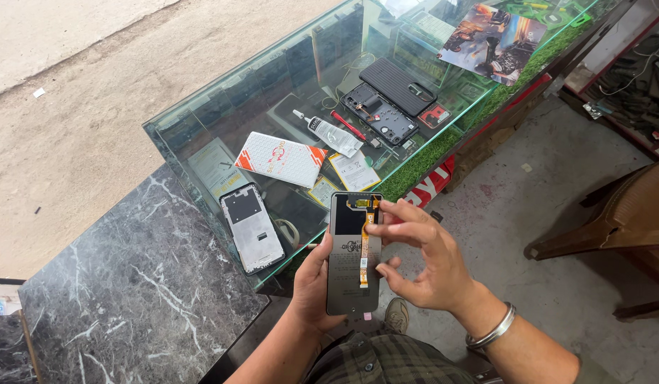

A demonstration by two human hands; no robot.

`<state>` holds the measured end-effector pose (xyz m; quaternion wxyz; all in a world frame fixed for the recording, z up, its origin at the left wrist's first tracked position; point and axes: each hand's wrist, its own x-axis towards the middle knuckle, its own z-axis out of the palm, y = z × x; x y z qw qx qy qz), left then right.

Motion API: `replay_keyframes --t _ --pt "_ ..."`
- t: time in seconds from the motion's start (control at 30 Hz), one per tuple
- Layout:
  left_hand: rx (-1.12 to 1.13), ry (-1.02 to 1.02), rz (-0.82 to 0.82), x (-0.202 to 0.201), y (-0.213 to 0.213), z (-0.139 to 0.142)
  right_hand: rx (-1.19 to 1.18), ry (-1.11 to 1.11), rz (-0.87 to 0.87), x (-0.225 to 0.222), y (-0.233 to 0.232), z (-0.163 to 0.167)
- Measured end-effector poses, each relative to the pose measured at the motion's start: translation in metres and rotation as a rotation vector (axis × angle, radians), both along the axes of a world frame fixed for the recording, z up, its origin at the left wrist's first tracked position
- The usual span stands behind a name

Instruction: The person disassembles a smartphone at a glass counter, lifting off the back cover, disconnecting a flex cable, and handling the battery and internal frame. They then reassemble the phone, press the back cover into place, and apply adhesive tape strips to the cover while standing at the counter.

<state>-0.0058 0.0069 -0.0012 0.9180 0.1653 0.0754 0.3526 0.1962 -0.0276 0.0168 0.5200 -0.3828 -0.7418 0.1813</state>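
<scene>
**Two hands working on a phone screen panel beside a glass desk**

A glass-topped desk (201, 121) is running from the lower left up to the upper right of the head view, with a dark marble slab (130, 284) adjoining it at the near left end. A wooden chair (621, 213) is standing on the concrete floor at the right edge.

On the glass, a white patterned box with orange corners (281, 159) is lying near the middle. Beyond it, a black ribbed back cover (398, 86) is resting just beside an opened phone body (380, 114) with its insides showing. A silver phone frame (252, 227) is lying at the near edge of the glass, partly over the marble. A white glue tube (331, 133) and a red-handled screwdriver (348, 124) are lying between the box and the opened phone.

The phone screen panel (352, 254) is being held upright in the air in front of the desk's near edge, its dark back facing the camera, with an orange flex cable (365, 245) running down its middle.

The left hand (311, 284) is gripping the panel from below and from its left side, fingers wrapped behind it and the thumb on the left rim. The right hand (422, 259), with a metal bangle (490, 328) on its wrist, is pinching the top of the flex cable between thumb and forefinger, the remaining fingers curling loosely beside the panel's right edge.
</scene>
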Motion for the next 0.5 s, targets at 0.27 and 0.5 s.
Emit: replay_keyframes --t 0.27,0.5 --pt "0.101 0.073 0.03 0.003 0.006 0.011 -0.084 0.287 0.017 0.005 0.005 0.01" --pt "0.087 0.176 -0.195 0.001 0.01 0.015 -0.75 0.231 0.387 0.029 0.06 0.049"
